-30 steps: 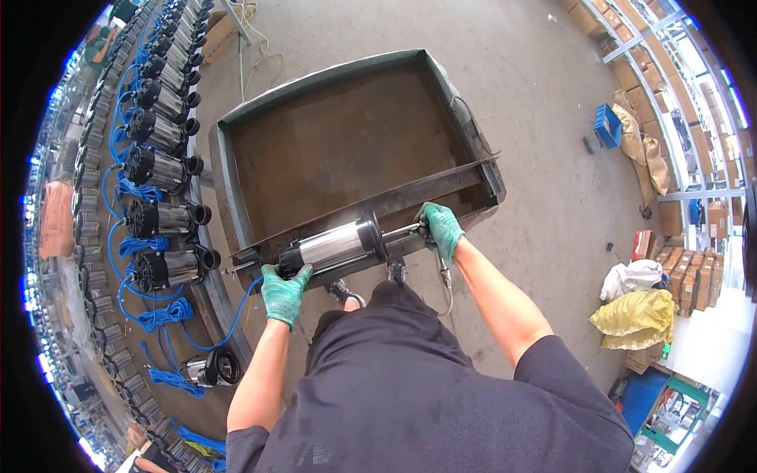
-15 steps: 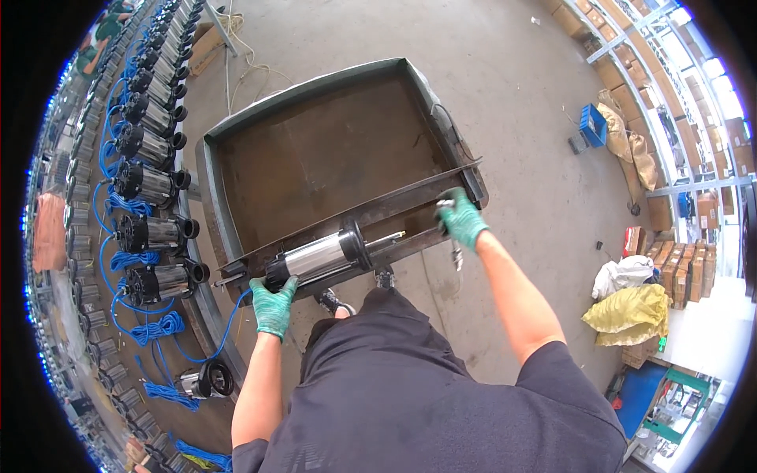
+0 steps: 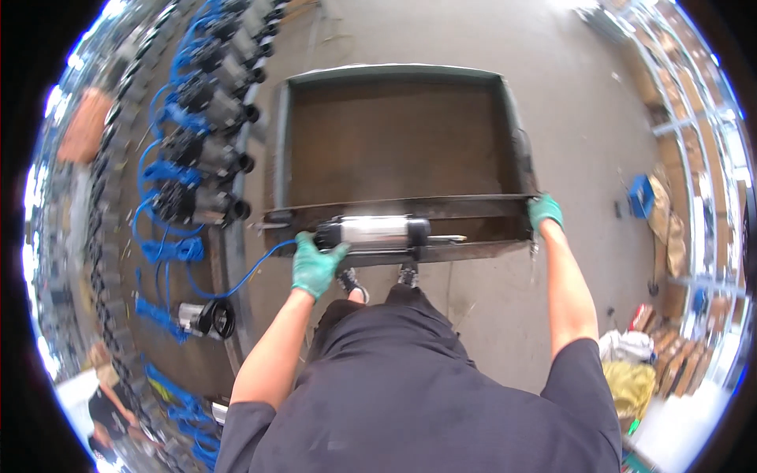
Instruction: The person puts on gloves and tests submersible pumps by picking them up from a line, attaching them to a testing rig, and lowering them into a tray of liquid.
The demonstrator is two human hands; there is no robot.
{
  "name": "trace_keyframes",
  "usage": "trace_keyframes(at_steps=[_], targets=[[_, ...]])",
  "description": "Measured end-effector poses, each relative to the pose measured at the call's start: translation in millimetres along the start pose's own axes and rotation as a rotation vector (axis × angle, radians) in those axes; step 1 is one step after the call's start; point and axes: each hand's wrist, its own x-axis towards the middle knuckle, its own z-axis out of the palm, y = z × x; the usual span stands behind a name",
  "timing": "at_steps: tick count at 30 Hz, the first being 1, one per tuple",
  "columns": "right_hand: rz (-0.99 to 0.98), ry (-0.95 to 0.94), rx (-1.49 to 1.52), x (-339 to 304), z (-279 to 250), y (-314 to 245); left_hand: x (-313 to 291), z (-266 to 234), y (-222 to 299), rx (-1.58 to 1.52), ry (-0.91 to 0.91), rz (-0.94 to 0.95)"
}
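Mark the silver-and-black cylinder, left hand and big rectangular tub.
silver-and-black cylinder (image 3: 374, 233): head view, middle of its shiny metal casing
left hand (image 3: 314, 269): head view, back of the green glove
big rectangular tub (image 3: 394, 76): head view, its far wall

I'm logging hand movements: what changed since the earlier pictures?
The right hand has left the shaft of the silver cylinder and moved out to the right side of the tray; whether it grips anything is unclear. The left hand stays at the cylinder's left end; the cylinder still lies along the tray's near side.
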Motion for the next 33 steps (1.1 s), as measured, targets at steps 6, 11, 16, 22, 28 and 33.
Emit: trace_keyframes(at_steps=[6, 11, 16, 22, 28, 33], targets=[[-0.192, 0.273, 0.224, -58, -6, -31, 4, -33, -4, 0.213, -0.169, -0.057], [-0.529, 0.045, 0.634, -173, -6, -143, 57, -90, -83, 0.669, 0.227, 0.214], [-0.785, 0.216, 0.318, -230, 15, -220, 95, -134, -110, 0.998, -0.069, 0.24], [-0.744, 0.282, 0.326, -221, 31, -230, 127, -143, -135, 0.512, -0.302, 0.186], [-0.726, 0.315, 0.309, -221, 37, -233, 112, -146, -171, 0.023, -0.186, 0.048], [-0.699, 0.35, 0.308, -223, 37, -232, 68, -136, -132, -0.133, 0.039, 0.187]])
